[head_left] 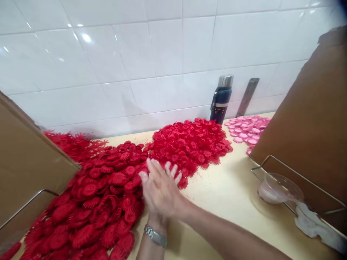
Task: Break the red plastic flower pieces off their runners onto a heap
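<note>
My right hand (159, 187) reaches in from the lower right, fingers stretched out flat at the edge of a heap of red plastic flower pieces (108, 187) on the pale yellow table (225, 191). My left hand (152, 218), a metal watch (155, 235) on its wrist, comes up from below and lies almost wholly hidden under the right hand, so its fingers cannot be made out. A second mound of red flower pieces (189, 144) lies just beyond the fingertips.
Brown cardboard boxes stand at the left (27, 173) and right (306, 126), each with a wire frame. By the tiled wall are a dark flask (221, 99), a leaning flat dark strip (248, 95) and pink discs (248, 130). A clear cup (279, 187) and a white cloth (311, 224) lie at right.
</note>
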Tool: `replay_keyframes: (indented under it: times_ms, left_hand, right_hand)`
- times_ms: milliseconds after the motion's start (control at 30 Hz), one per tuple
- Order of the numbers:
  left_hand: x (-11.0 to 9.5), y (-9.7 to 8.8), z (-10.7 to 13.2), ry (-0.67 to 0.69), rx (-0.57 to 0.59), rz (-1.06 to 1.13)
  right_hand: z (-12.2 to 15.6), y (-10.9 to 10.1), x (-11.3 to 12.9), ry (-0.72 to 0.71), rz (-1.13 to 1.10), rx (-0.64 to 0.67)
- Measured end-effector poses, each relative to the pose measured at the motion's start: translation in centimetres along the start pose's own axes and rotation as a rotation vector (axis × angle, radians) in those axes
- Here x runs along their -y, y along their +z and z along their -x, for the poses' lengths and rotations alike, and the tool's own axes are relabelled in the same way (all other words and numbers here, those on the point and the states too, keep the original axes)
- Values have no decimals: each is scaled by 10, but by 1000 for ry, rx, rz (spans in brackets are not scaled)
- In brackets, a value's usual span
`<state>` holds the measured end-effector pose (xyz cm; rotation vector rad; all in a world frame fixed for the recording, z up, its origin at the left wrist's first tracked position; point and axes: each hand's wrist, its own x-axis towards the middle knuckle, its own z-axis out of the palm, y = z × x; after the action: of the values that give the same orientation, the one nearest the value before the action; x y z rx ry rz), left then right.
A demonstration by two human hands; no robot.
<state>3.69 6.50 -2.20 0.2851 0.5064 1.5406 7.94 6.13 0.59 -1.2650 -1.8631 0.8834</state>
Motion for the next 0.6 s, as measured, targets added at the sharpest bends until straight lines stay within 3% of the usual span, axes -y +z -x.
replay_keyframes:
  times_ms: [167,300,367,600]
  left_hand:
    - [4,12,-3,-27,120,-52]
    - [-4,-3,-3,-101,84,-89]
    - [-6,-8,-2,-34,73,-78]
    - [5,13,-5,-19,236,-45]
  right_hand:
    - [-28,-15,-15,25,-47,-56]
    - [2,-4,-7,-37,-87,1]
    - [11,1,-3,-62,-89,11]
    - [-37,-14,-20,-1,-1,-131]
